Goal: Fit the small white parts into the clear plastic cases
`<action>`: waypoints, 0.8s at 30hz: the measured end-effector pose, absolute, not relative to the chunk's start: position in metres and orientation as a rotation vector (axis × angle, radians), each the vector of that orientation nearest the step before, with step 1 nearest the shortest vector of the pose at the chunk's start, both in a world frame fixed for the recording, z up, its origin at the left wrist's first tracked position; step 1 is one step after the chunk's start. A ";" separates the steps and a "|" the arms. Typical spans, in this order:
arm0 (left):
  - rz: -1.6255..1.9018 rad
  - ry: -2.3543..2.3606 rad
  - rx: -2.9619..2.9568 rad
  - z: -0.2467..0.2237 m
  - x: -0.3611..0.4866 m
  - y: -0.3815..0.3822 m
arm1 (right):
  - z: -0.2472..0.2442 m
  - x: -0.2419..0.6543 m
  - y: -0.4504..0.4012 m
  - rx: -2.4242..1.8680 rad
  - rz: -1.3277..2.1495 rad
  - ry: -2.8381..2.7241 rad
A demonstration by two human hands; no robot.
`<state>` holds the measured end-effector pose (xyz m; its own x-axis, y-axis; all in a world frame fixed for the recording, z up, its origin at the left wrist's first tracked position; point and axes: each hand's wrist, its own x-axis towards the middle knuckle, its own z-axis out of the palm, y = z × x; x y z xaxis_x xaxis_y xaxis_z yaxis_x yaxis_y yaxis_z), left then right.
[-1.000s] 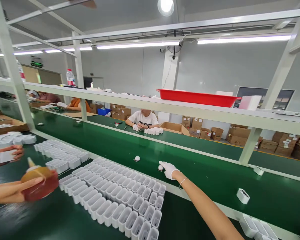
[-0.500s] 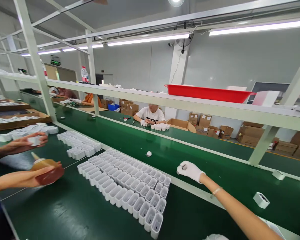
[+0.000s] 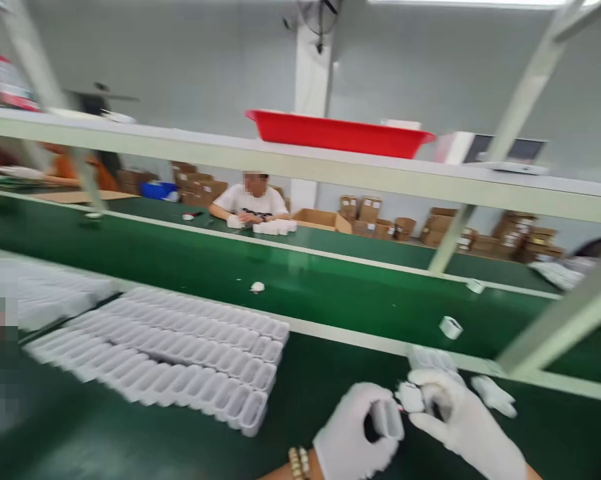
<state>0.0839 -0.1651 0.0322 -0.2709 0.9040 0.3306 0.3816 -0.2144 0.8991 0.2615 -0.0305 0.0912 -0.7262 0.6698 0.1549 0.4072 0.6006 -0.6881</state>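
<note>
grey wall (image 3: pixel 405 73) behind one red tray (image 3: pixel 340 135); over the green table (image 3: pixel 325 377), left hand (image 3: pixel 353 427), fingers clamped around one white cup (image 3: pixel 392 421); right hand (image 3: pixel 463 417), fingers pinching one small white part (image 3: pixel 410 398) just beside it.

A bare strip of dark-green desk (image 3: pixel 313 370) gives passage at 11 o'clock from the white-gloved left hand (image 3: pixel 353 433); packed rows of white plastic cups (image 3: pixel 180 363) block 10 o'clock. A slanting, pale metal post (image 3: pixel 563 317) obstructs the white-gloved right hand (image 3: pixel 473 430) between 1 and 2 o'clock.
</note>
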 end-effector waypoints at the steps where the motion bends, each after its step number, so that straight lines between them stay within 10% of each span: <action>1: 1.557 1.598 1.550 0.031 0.084 -0.166 | 0.097 0.262 -0.036 -0.850 1.004 -2.460; 24: 1.468 1.695 1.830 0.022 0.077 -0.171 | 0.100 0.265 -0.057 -0.619 1.432 -2.378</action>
